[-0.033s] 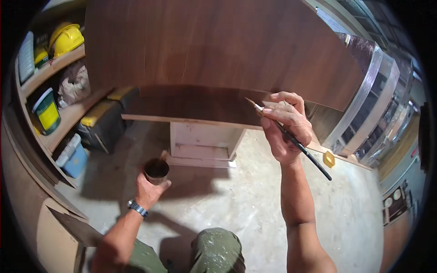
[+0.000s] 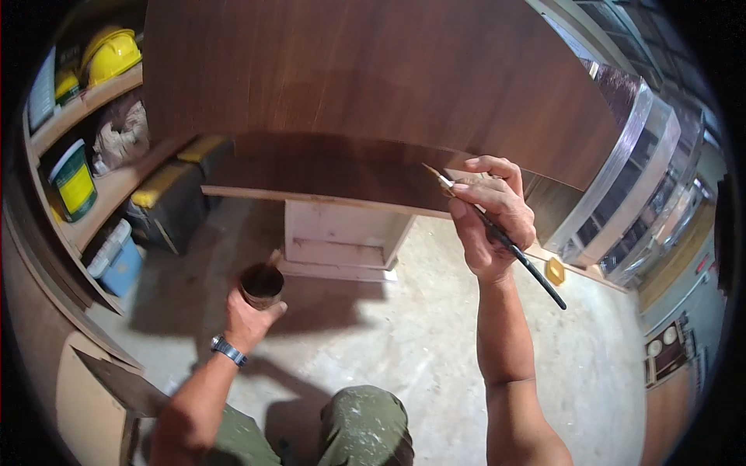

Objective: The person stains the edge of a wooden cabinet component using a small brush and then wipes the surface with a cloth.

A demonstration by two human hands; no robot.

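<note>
My right hand (image 2: 494,213) is closed in a pinch around a thin artist's paintbrush (image 2: 522,264) with a dark handle. The brush's brown pointed tip is up and to the left, apart from the wood in the picture. Lower at the left, my left hand (image 2: 250,318) wraps round a dark cup (image 2: 262,284); its inside looks dark, and what is in it cannot be made out. Across the top spreads a large dark brown wood-grain panel (image 2: 365,70). Below it lies a dark brown shelf-like board (image 2: 311,177) with a pale front edge.
A white box-like base (image 2: 334,233) stands on the concrete floor (image 2: 435,342) under the board. Shelves at left hold a yellow hard hat (image 2: 113,56), a green-yellow bucket (image 2: 74,182) and a blue box (image 2: 116,260). Plastic-wrapped furniture (image 2: 622,186) and a small yellow lid-like piece (image 2: 554,272) are at right.
The whole view has shifted slightly, so the shelves and board sit a little higher and further left. Both hands keep their holds on the paintbrush and the cup.
</note>
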